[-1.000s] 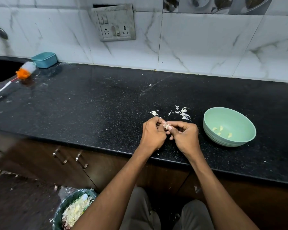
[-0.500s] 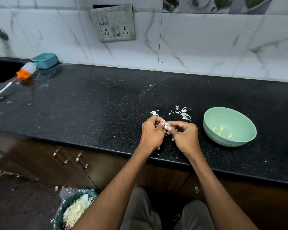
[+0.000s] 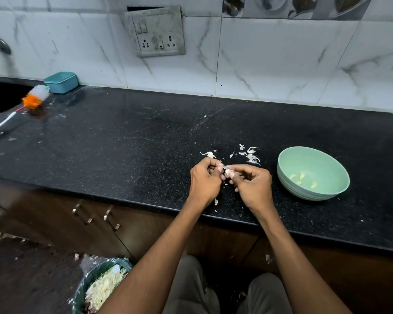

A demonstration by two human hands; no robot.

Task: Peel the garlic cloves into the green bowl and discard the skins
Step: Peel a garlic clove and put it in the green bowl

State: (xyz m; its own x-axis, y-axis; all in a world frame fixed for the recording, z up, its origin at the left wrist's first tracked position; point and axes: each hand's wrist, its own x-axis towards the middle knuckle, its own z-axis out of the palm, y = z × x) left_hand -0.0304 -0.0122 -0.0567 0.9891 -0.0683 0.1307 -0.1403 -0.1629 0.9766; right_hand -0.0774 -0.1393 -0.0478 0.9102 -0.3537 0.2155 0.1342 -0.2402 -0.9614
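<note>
Counter (image 3: 123, 143) layout: bowl (image 3: 290, 177) at right holding cloves (image 3: 302, 175); skins (image 3: 251, 155) to its left; both hands (image 3: 204, 180) near the front edge; brush (image 3: 32, 100) and box (image 3: 60, 82) far left; bin (image 3: 100, 288) below.

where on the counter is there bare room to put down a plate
The widest bare stretch of the counter lies between the brush and the left hand. Another runs behind the green bowl to the wall tiles. It is crowded around both hands, where garlic skins lie scattered.
</note>
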